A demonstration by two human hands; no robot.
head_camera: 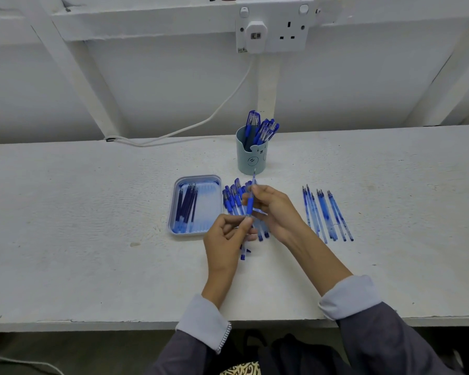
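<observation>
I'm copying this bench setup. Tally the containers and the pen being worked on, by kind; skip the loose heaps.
pen cup: 1
tray: 1
held pen: 1
Total: 3

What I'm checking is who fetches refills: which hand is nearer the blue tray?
Left. The left hand sits beside the tray, at its near right corner, pinching the pen; the right hand holds that pen farther right, over the loose pens.
</observation>
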